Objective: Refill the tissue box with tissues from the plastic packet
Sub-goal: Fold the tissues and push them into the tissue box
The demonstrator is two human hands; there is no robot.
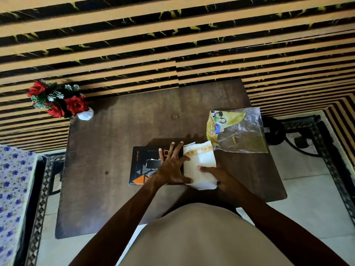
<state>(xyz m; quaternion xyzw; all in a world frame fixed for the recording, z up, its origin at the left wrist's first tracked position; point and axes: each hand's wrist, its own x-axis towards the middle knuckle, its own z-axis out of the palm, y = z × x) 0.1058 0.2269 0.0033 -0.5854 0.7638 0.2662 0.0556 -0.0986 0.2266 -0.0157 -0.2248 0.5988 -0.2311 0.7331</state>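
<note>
A black tissue box (141, 166) with orange triangles and a slot in its top lies flat near the middle of the brown table (115, 131). My left hand (171, 167) rests on the box's right half, fingers spread. Against the box's right side lies a stack of white tissues (199, 162) with an orange printed band. My right hand (221, 177) grips the stack's near right corner, thumb on top. The clear plastic packet (238, 131), yellow print on its left part, lies flat and looks empty just beyond the stack to the right.
A white vase with red artificial roses (59, 101) stands at the table's far left corner. A striped wall panel runs behind the table. A flower-patterned cloth (11, 189) lies on the left. A black metal frame (299, 135) stands right of the table.
</note>
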